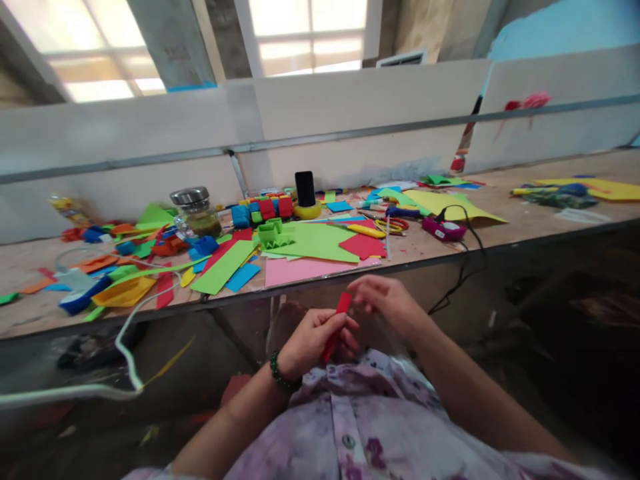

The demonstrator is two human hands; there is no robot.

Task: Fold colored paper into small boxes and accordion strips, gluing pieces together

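Observation:
My left hand [311,337], with a dark beaded bracelet on its wrist, is closed around a folded red paper strip [344,303]. It holds the strip upright at a tilt, just below the table's front edge; the upper end sticks out above the thumb and the lower end shows under the hand. To the right of the strip's upper end hovers my right hand [393,303], fingers loosely bent and apart, with nothing visible in them. On the table ahead lie a green paper sheet [320,241], a pink sheet [295,272] and a red paper piece [369,247].
Behind the papers stand a phone [305,189], a lidded glass jar [197,213] and a row of small coloured paper boxes [267,208]. A yellow cutter [367,231] and a corded purple device [444,229] lie right. A white cable [127,357] hangs over the front left edge.

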